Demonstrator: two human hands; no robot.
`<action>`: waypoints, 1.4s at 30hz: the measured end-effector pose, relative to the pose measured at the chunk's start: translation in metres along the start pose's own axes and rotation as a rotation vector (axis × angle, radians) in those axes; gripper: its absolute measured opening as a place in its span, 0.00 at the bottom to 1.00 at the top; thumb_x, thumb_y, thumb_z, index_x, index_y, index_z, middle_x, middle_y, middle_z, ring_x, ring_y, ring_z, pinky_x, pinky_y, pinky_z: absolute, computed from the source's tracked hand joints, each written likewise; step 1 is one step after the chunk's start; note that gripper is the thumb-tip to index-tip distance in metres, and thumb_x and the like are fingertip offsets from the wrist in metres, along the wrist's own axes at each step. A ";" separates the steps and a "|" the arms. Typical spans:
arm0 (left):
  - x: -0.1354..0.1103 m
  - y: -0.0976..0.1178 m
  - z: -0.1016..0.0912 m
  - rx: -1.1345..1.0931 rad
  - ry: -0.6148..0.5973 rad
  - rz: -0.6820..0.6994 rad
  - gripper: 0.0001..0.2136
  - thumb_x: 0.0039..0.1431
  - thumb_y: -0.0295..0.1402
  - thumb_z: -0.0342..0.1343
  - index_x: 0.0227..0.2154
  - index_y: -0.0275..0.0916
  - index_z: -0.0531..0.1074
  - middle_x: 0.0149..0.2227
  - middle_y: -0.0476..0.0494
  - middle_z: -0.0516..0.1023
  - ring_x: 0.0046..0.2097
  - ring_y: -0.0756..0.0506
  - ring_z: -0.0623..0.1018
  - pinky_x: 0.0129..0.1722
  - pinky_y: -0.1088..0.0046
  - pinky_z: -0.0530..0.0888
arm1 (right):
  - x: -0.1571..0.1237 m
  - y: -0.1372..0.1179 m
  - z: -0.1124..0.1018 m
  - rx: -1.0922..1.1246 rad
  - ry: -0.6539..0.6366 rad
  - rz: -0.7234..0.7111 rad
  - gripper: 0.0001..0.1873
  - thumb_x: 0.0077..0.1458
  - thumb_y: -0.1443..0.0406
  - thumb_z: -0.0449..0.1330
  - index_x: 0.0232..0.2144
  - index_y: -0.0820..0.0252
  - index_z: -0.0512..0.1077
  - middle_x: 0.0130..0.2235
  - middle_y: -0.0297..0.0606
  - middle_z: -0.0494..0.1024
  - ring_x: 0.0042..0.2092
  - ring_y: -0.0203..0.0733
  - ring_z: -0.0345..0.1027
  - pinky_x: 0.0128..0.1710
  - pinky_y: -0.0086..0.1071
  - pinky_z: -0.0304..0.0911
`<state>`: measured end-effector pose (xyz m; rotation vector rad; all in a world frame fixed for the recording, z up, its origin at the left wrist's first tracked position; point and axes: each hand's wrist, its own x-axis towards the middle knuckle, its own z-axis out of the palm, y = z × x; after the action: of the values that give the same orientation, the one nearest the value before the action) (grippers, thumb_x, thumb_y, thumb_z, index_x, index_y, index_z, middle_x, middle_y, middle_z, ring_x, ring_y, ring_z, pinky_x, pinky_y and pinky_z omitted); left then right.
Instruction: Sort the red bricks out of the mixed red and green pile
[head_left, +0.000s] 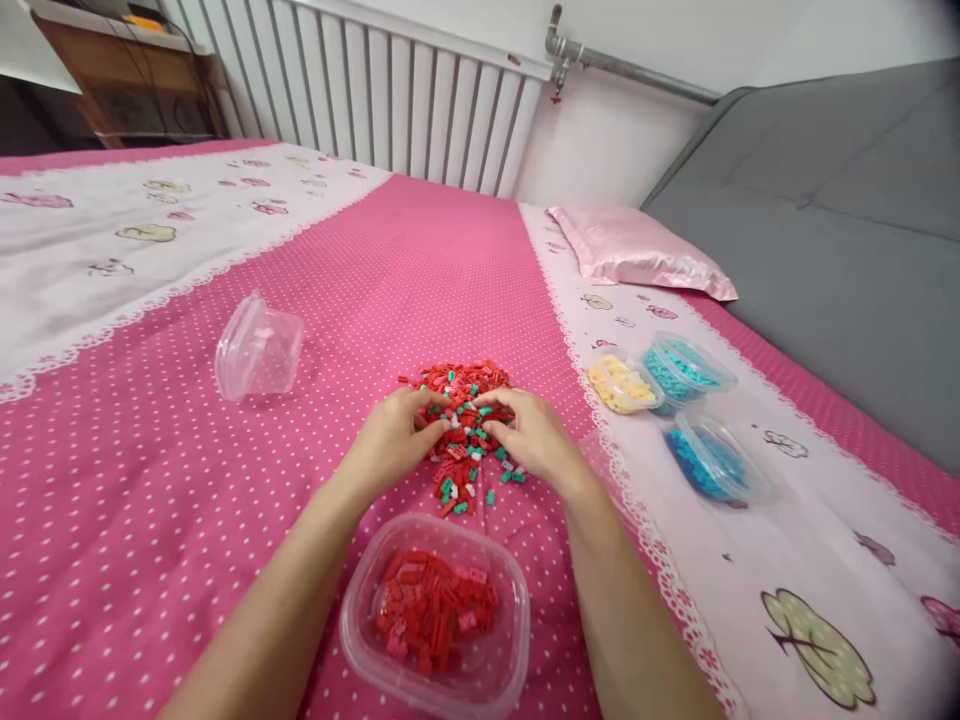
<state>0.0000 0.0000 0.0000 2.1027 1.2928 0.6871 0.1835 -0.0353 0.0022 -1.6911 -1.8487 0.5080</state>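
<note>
A heap of small bricks [465,385], mostly red with some teal and white ones, lies on the pink dotted bedspread [420,270]. My left hand [394,435] rests on the heap's left side with its fingers curled into the pieces. My right hand [529,435] lies on the right side, fingers bent and pinching among the pieces. The fingertips of both hands nearly meet over the heap. What each holds is too small to name. Just in front of my forearms stands a clear plastic tub [360,640] with red bricks [435,605] in it.
An empty clear tub [259,350] lies on its side at the left. At the right stand three tubs: yellow pieces [622,382], teal pieces [686,368], blue pieces [712,460]. A pink pillow [637,255], a grey headboard [825,220] and a radiator [390,90] lie beyond.
</note>
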 end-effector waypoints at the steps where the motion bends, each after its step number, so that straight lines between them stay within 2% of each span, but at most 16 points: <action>1: -0.001 0.001 -0.001 0.026 -0.021 0.005 0.15 0.50 0.36 0.53 0.40 0.38 0.76 0.28 0.45 0.74 0.29 0.47 0.71 0.31 0.72 0.67 | -0.001 0.001 -0.002 0.020 -0.030 0.007 0.16 0.47 0.74 0.59 0.40 0.56 0.74 0.40 0.37 0.77 0.42 0.39 0.70 0.45 0.34 0.63; 5: -0.003 0.004 -0.003 0.138 -0.078 -0.032 0.14 0.48 0.36 0.56 0.38 0.38 0.76 0.29 0.46 0.75 0.29 0.47 0.72 0.30 0.72 0.66 | -0.004 0.008 -0.008 0.081 -0.111 0.090 0.13 0.46 0.74 0.60 0.36 0.58 0.74 0.34 0.34 0.78 0.34 0.35 0.70 0.36 0.29 0.64; 10: -0.004 0.002 -0.006 0.195 -0.105 -0.114 0.14 0.47 0.36 0.56 0.37 0.39 0.76 0.29 0.47 0.76 0.31 0.46 0.73 0.30 0.71 0.65 | -0.007 0.017 -0.016 0.022 -0.148 0.177 0.10 0.45 0.71 0.60 0.34 0.58 0.75 0.30 0.32 0.76 0.29 0.33 0.68 0.29 0.26 0.60; 13: -0.004 0.001 -0.009 0.188 -0.056 -0.153 0.12 0.47 0.34 0.55 0.36 0.39 0.76 0.30 0.46 0.76 0.31 0.45 0.73 0.31 0.71 0.65 | -0.008 0.017 -0.020 -0.006 -0.095 0.211 0.10 0.45 0.71 0.60 0.33 0.58 0.75 0.29 0.32 0.77 0.29 0.33 0.68 0.29 0.26 0.60; 16: -0.003 0.004 -0.010 0.130 0.071 -0.183 0.10 0.47 0.33 0.55 0.33 0.39 0.76 0.28 0.46 0.76 0.29 0.46 0.72 0.31 0.71 0.65 | -0.007 0.015 -0.019 -0.005 0.002 0.207 0.11 0.46 0.71 0.59 0.34 0.58 0.75 0.30 0.33 0.78 0.30 0.34 0.70 0.31 0.28 0.62; 18: -0.002 0.010 -0.010 -0.053 0.180 -0.223 0.10 0.48 0.34 0.55 0.33 0.38 0.76 0.26 0.47 0.74 0.26 0.48 0.70 0.29 0.72 0.64 | -0.005 0.013 -0.018 0.025 0.053 0.157 0.11 0.46 0.71 0.59 0.35 0.58 0.75 0.31 0.34 0.78 0.32 0.35 0.71 0.34 0.30 0.64; 20: -0.002 0.016 -0.010 -0.373 0.270 -0.279 0.11 0.49 0.36 0.55 0.33 0.36 0.75 0.26 0.47 0.74 0.25 0.50 0.68 0.27 0.74 0.63 | -0.003 0.012 -0.016 0.072 0.070 0.093 0.12 0.46 0.72 0.58 0.35 0.58 0.75 0.31 0.34 0.78 0.33 0.36 0.72 0.37 0.31 0.65; 22: -0.001 0.021 -0.010 -0.743 0.305 -0.341 0.11 0.50 0.37 0.55 0.32 0.34 0.74 0.28 0.47 0.74 0.25 0.52 0.67 0.25 0.76 0.63 | -0.002 0.011 -0.014 0.109 0.073 0.049 0.12 0.46 0.73 0.58 0.34 0.58 0.75 0.31 0.35 0.79 0.34 0.36 0.72 0.37 0.31 0.66; 24: 0.001 0.023 -0.010 -1.038 0.289 -0.418 0.08 0.52 0.33 0.54 0.30 0.33 0.73 0.28 0.46 0.73 0.24 0.54 0.67 0.24 0.78 0.63 | -0.002 0.009 -0.013 0.125 0.071 0.028 0.13 0.46 0.73 0.58 0.35 0.58 0.75 0.32 0.35 0.79 0.34 0.36 0.72 0.37 0.31 0.66; 26: 0.003 0.021 -0.011 -1.216 0.295 -0.503 0.06 0.53 0.29 0.51 0.28 0.33 0.71 0.26 0.47 0.72 0.23 0.55 0.68 0.23 0.79 0.64 | -0.002 0.005 -0.013 0.137 0.064 0.012 0.14 0.46 0.74 0.57 0.35 0.57 0.76 0.32 0.34 0.79 0.33 0.35 0.72 0.36 0.30 0.66; 29: 0.007 0.011 -0.012 -1.344 0.380 -0.638 0.07 0.53 0.25 0.47 0.24 0.33 0.69 0.22 0.48 0.69 0.21 0.55 0.67 0.22 0.80 0.64 | -0.003 -0.004 -0.011 0.170 0.027 -0.048 0.13 0.46 0.73 0.58 0.34 0.58 0.76 0.32 0.34 0.79 0.31 0.34 0.70 0.34 0.29 0.64; 32: 0.009 0.004 -0.013 -1.447 0.438 -0.757 0.07 0.51 0.25 0.45 0.22 0.34 0.66 0.19 0.48 0.67 0.20 0.54 0.66 0.20 0.80 0.64 | -0.004 -0.011 -0.007 0.184 -0.060 -0.102 0.10 0.45 0.71 0.61 0.33 0.58 0.77 0.30 0.33 0.78 0.27 0.31 0.65 0.30 0.26 0.61; 35: 0.009 0.001 -0.015 -1.488 0.453 -0.775 0.06 0.50 0.25 0.46 0.21 0.35 0.66 0.20 0.48 0.67 0.20 0.54 0.66 0.19 0.79 0.64 | -0.008 -0.016 -0.007 0.220 -0.210 -0.097 0.08 0.44 0.69 0.63 0.31 0.59 0.77 0.26 0.32 0.76 0.25 0.30 0.63 0.27 0.25 0.59; 37: 0.009 0.001 -0.016 -1.484 0.452 -0.755 0.06 0.49 0.26 0.47 0.21 0.35 0.66 0.20 0.48 0.67 0.20 0.54 0.66 0.19 0.79 0.64 | -0.013 -0.019 -0.011 0.309 -0.415 -0.062 0.07 0.45 0.67 0.63 0.31 0.59 0.77 0.26 0.33 0.77 0.26 0.31 0.66 0.26 0.24 0.60; 40: 0.007 0.002 -0.019 -1.417 0.426 -0.773 0.06 0.48 0.28 0.47 0.20 0.36 0.66 0.19 0.48 0.67 0.20 0.53 0.66 0.20 0.78 0.64 | -0.021 -0.023 -0.018 0.412 -0.771 0.051 0.11 0.48 0.68 0.59 0.36 0.59 0.77 0.25 0.33 0.77 0.26 0.32 0.69 0.25 0.24 0.62; 42: 0.007 0.002 -0.020 -1.327 0.373 -0.813 0.07 0.49 0.30 0.47 0.21 0.36 0.66 0.19 0.48 0.67 0.20 0.53 0.66 0.20 0.77 0.64 | -0.023 -0.026 -0.020 0.422 -0.918 0.100 0.15 0.50 0.70 0.56 0.39 0.59 0.77 0.24 0.32 0.77 0.24 0.31 0.69 0.24 0.22 0.63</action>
<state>-0.0097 0.0093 0.0166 0.3563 1.1637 1.1100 0.1771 -0.0634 0.0297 -1.3416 -1.9995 1.8040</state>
